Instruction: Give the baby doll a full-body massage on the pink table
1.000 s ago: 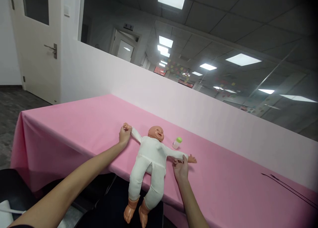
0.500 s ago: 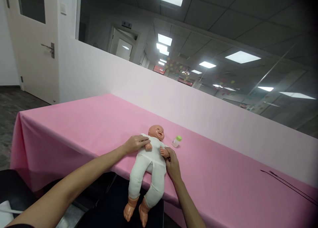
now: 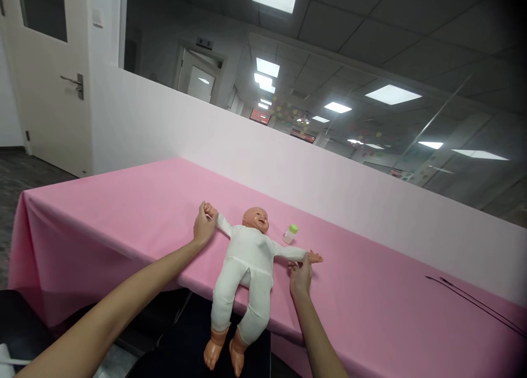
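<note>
A pink cloth (image 3: 144, 213) covers the table and hangs over its left and near edges. A small bottle (image 3: 290, 234) with a green cap sits near the far edge. Thin dark cords (image 3: 473, 301) lie toward the table's right end. A white wall (image 3: 247, 153) borders the far edge, with a window (image 3: 329, 65) above. Beyond the left edge: a door (image 3: 53, 92) with a lever handle (image 3: 74, 84).

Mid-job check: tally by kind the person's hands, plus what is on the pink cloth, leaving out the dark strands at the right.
Left hand and right hand: 2
Doll: 1
Bottle: 1
Total: 4
</note>
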`<control>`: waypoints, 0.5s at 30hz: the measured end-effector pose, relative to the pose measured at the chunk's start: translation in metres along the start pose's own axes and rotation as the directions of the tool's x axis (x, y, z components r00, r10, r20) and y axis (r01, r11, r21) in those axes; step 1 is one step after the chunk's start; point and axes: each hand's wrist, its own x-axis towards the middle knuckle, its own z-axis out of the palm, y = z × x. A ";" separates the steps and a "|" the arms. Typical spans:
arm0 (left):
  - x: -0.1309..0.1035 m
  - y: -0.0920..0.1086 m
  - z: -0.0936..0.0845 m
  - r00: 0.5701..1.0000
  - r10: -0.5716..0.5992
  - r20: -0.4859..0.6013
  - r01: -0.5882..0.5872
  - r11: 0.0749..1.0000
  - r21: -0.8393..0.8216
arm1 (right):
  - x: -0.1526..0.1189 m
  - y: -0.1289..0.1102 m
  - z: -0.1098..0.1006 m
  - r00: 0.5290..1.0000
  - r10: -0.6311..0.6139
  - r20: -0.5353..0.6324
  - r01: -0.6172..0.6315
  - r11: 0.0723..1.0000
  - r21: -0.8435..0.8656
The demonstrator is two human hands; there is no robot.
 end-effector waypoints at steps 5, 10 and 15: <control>-0.001 -0.004 0.002 0.989 0.146 -0.011 -0.141 0.971 0.195 | 0.002 -0.003 -0.004 0.982 0.083 -0.172 -0.073 0.996 0.060; -0.004 -0.002 0.003 0.959 0.282 0.032 -0.277 0.904 0.327 | -0.009 -0.011 0.001 0.979 -0.082 -0.185 0.050 0.983 -0.175; -0.011 0.005 0.002 0.801 0.569 0.184 -0.581 0.814 0.013 | -0.033 -0.021 0.017 0.897 -0.300 0.324 0.417 0.816 -0.400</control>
